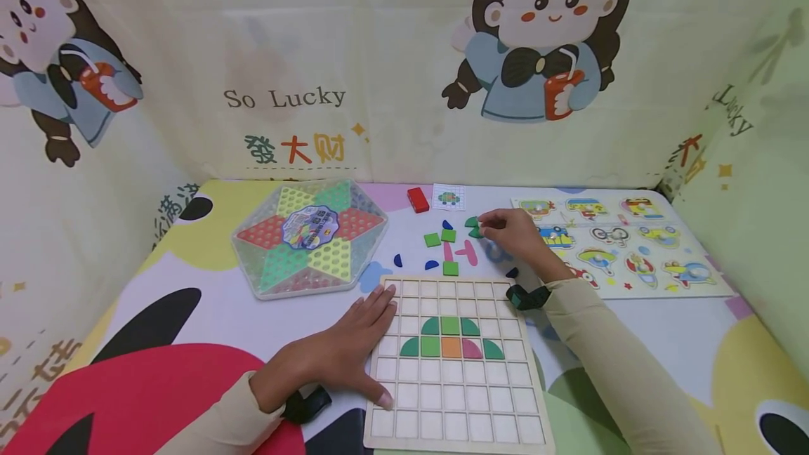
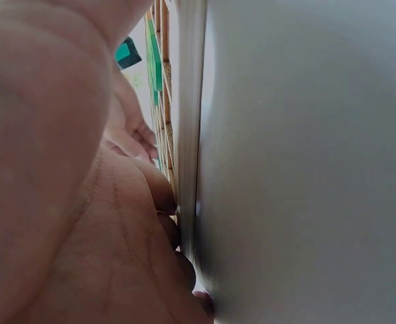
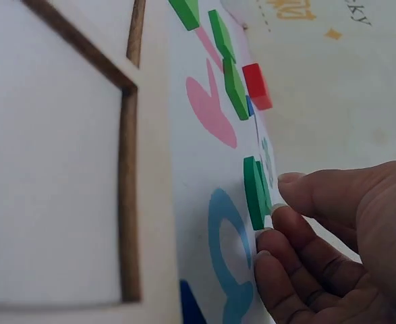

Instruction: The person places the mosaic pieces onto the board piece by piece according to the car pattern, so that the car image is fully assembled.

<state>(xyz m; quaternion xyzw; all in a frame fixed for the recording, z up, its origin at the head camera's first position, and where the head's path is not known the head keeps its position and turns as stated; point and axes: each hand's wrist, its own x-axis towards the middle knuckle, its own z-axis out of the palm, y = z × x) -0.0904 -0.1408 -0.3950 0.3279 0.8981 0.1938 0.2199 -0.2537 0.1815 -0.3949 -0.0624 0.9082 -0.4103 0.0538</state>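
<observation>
A patterned cloth point(image 1: 240, 321) covers the table, and on its near part lies the wooden grid board point(image 1: 450, 396), long axis running near to far, with coloured pieces set in its middle rows. A picture board point(image 1: 607, 286) lies far right, a hexagonal game board point(image 1: 310, 230) far left. The left hand point(image 1: 354, 343) lies spread on the grid board's left edge, holding nothing. The right hand point(image 1: 515, 234) reaches past the far right corner, fingers bent at two dark-green pieces point(image 3: 253, 196); whether they pinch one I cannot tell. Those pieces lie beyond the grid's far edge, just left of the right fingertips, so the right hand is much nearer. Left of them are loose green squares point(image 1: 432, 239), then small blue half-rounds point(image 1: 432, 265).
</observation>
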